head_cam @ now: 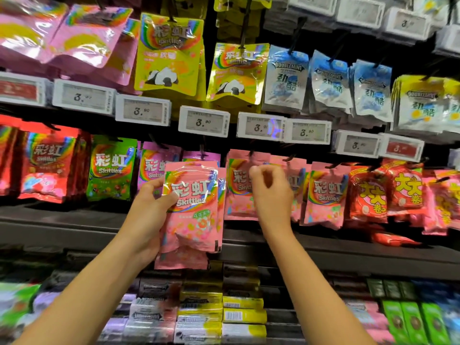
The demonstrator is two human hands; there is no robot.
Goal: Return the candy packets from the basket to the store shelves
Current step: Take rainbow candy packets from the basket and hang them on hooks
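My left hand [151,210] grips a small stack of pink Skittles packets [193,210] by their left edge, held upright in front of the middle shelf row. My right hand [270,192] is raised just to the right of the stack, thumb and fingers pinched together in front of a hanging row of matching pink Skittles packets [239,188]. Whether the fingers touch a packet or a peg there is hidden by the hand. More pink packets [323,195] hang further right. No basket is in view.
Pegs hold red [47,168], green [112,168] and yellow Skittles [169,53], blue mint packets [286,78] and red candy bags [371,192]. Price tags [204,122] line the shelf rails. Gum boxes [199,312] fill the lowest shelf.
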